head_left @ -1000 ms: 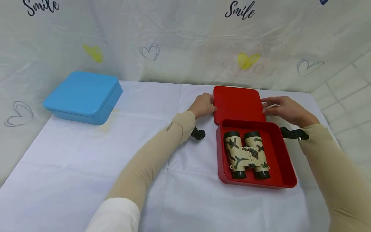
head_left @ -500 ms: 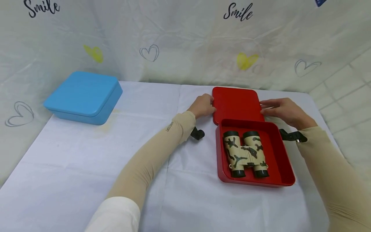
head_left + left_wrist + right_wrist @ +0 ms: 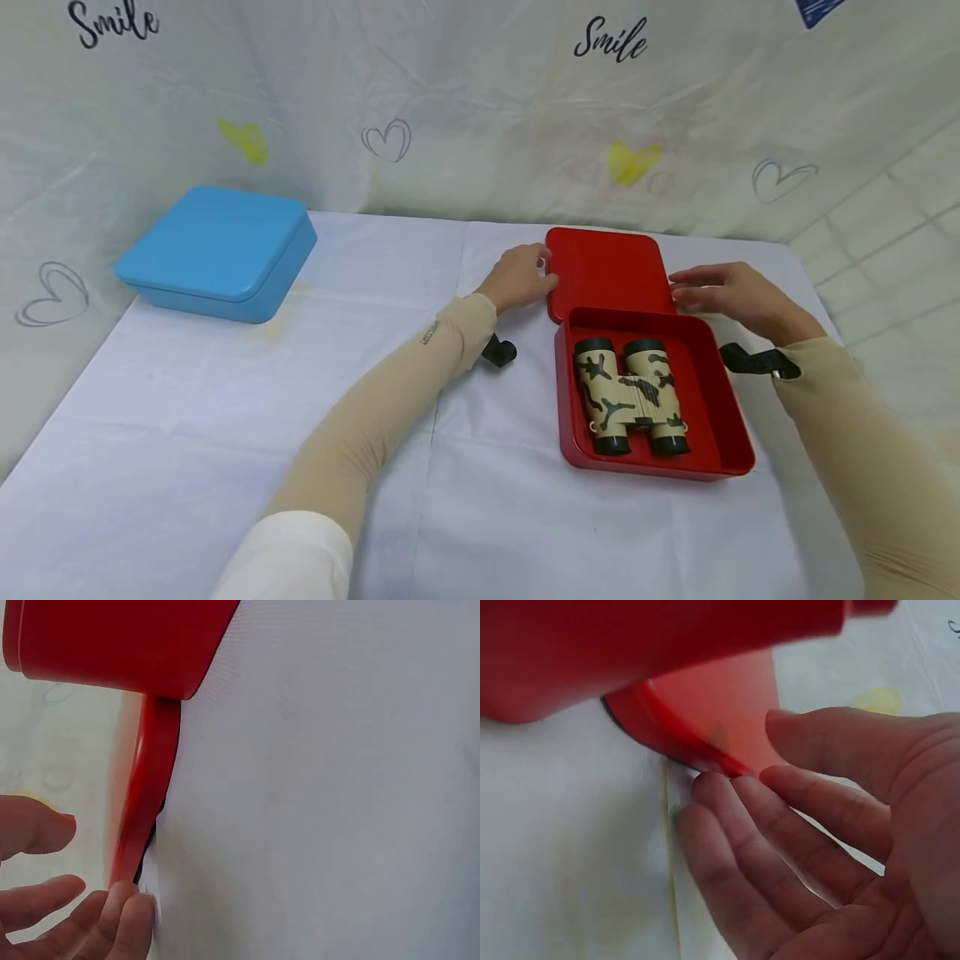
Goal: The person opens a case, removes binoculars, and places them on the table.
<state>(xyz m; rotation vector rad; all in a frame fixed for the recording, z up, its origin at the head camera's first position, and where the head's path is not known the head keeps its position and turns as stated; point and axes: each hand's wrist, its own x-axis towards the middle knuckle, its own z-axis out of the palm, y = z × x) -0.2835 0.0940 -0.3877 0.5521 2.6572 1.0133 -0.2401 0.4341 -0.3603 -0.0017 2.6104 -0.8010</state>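
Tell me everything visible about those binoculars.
The binoculars look plastic, tan with dark camouflage blotches, black barrel ends, a ridged middle and a small loop on each outer side. They lie flat in the open red box, left of its middle, barrels running front to back; nothing but the box visibly touches them.

Near edge of red lid (image 3: pixel 611 271) hidden behind red box (image 3: pixel 703 400), blue patch (image 3: pixel 817 10) cropped above; sleeve lettering (image 3: pixel 431 332) illegible

Soft, even head-view light, dimmer, hazier wrist views, faint glare along the red lid (image 3: pixel 154 774).
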